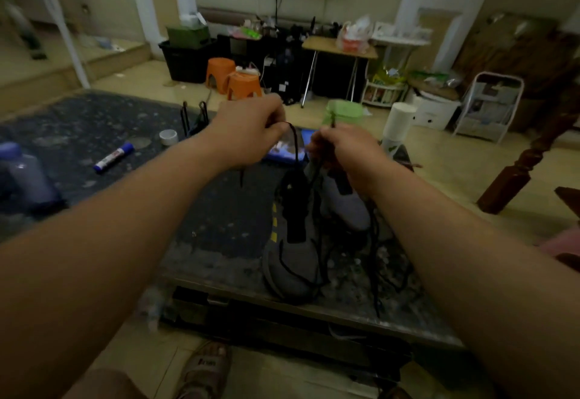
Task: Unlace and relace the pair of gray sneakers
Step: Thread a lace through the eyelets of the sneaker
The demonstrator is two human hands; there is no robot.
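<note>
A gray sneaker point(295, 260) with yellow side marks and a black tongue stands near the front edge of the dark low table point(219, 210), toe toward me. The second gray sneaker point(348, 207) lies behind it to the right, partly hidden by my right wrist. A black lace point(295, 144) runs up from the front sneaker's lowest eyelets to both hands. My left hand point(251, 135) is closed on one lace end, raised above the shoe. My right hand point(342, 150) is closed on the other lace end at about the same height. Another loose black lace point(375, 257) hangs beside the shoes.
On the table lie a blue-capped marker point(114, 157), a purple bottle point(26, 175), a small white cap point(168, 137), a lit phone point(287, 147) and a white cylinder point(398, 125). Orange stools point(233, 80) and cluttered shelves stand beyond. A sandalled foot point(204, 370) is under the table edge.
</note>
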